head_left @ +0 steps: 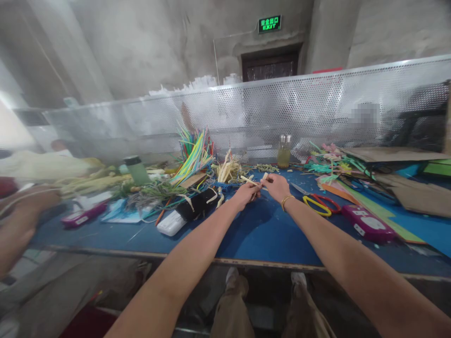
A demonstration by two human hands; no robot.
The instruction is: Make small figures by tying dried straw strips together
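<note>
Over the blue tabletop [268, 234], my left hand [247, 195] and my right hand [276, 187] meet, almost touching. Closed fingers of my left hand grip a pale straw-coloured strip [249, 180], which sticks out to the upper left. Between the thumb and fingers of my right hand is another pale end of strip [265, 176]; I cannot tell if it is the same piece. Behind the hands lies a bundle of pale dried strips [227, 170]. Scissors [319, 205] with yellow and red handles rest right of my right wrist.
Bright thin stems [195, 155] stand behind on the left. A glass bottle [283, 154] is near the perforated metal screen [262, 105]. A purple device [366, 223], cardboard [408, 192] and coloured sheets lie right. At far left, another person's blurred hand [38, 199] reaches over the table.
</note>
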